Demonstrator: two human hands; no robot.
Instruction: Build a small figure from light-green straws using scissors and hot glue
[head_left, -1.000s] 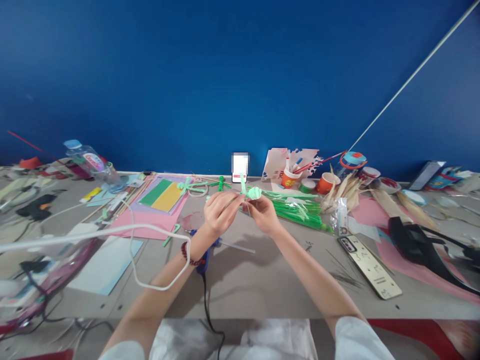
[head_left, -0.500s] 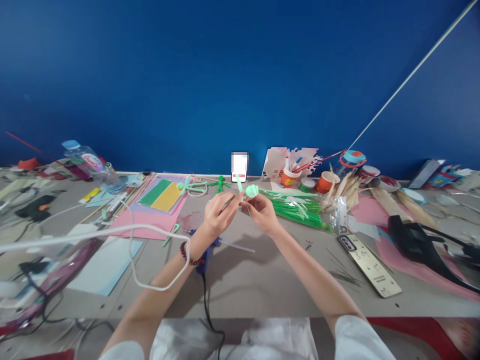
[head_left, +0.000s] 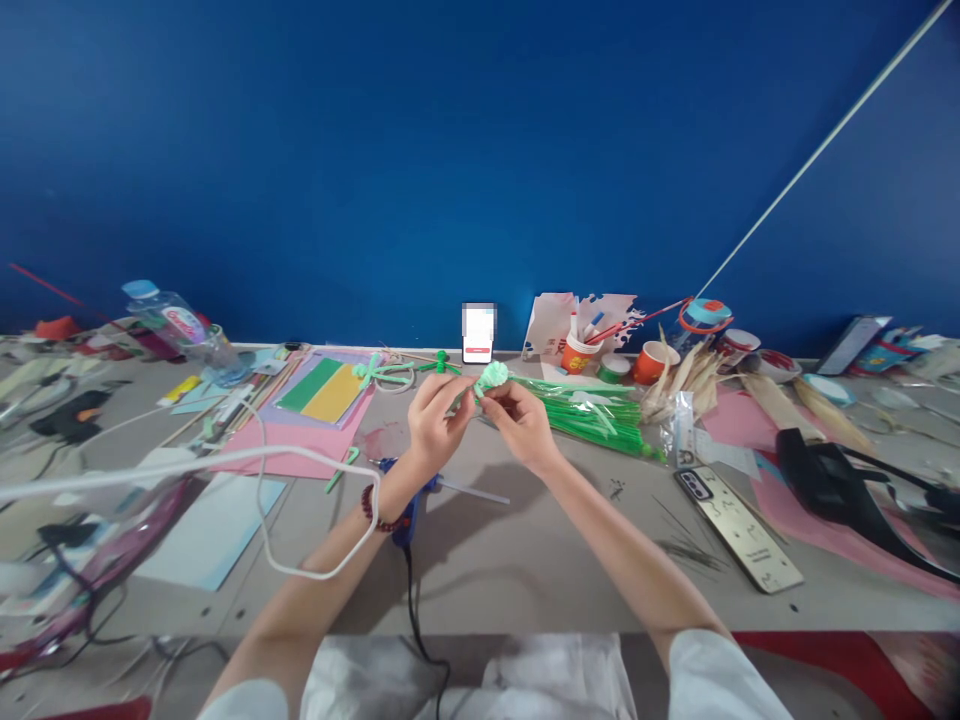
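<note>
A rounded mint-green pipe-cleaner piece [head_left: 494, 376] is raised between my hands over the middle of the table. My right hand [head_left: 520, 425] pinches it from below and to the right. On the other side, the closed fingers of my left hand [head_left: 436, 415] meet it at its lower left; they seem to grip its green end, though the fingertips hide most of that part. Under my left wrist lies a blue glue gun [head_left: 407, 515] with a pale glue stick [head_left: 476, 492] poking out. Green pipe cleaners [head_left: 592, 415] in plastic lie right of my right hand.
A lit phone [head_left: 478, 335] leans against the blue wall. A white cable [head_left: 315, 455] loops across my left forearm. Coloured sheets [head_left: 322, 392] and a bottle [head_left: 184, 325] are at left. A cup of markers [head_left: 579, 352], another phone [head_left: 739, 530] and black headgear [head_left: 825, 490] are at right.
The mint-green piece has shifted slightly left and up and turned. The straight light-green strip that stood up by my left fingers no longer shows there. My hands have drawn closer together.
</note>
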